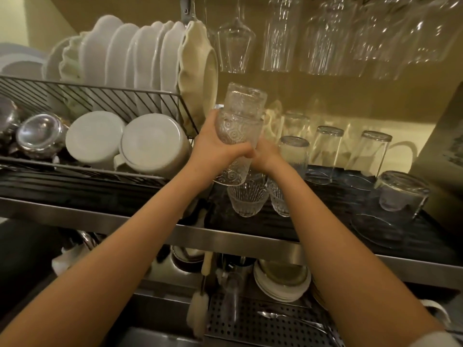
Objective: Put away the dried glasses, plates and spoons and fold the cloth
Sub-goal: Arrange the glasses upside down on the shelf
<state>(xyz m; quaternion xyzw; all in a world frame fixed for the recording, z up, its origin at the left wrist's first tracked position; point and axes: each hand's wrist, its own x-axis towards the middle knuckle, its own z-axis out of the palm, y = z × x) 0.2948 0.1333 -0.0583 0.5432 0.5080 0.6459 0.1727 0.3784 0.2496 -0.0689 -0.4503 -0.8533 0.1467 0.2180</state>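
Both my hands hold a stack of patterned clear glasses [239, 126], upside down and tilted, above the dark drying mat [325, 209]. My left hand [215, 146] wraps the stack from the left. My right hand [265, 154] grips it from the right, low down. Below the stack two ribbed glasses [246, 200] stand on the mat. Plain tumblers [328, 146] stand upside down further right. White plates [140, 63] stand on edge in the wire rack [87, 93], with white bowls [152, 144] below them.
Stemmed and tall glasses [280, 36] hang overhead. Shiny metal bowls [40, 134] lie at the rack's left. Under the steel shelf edge [225, 237] a sink holds stacked plates [283, 281], a bottle brush [200, 304] and spoons [288, 319]. A jar [400, 191] lies on the mat's right.
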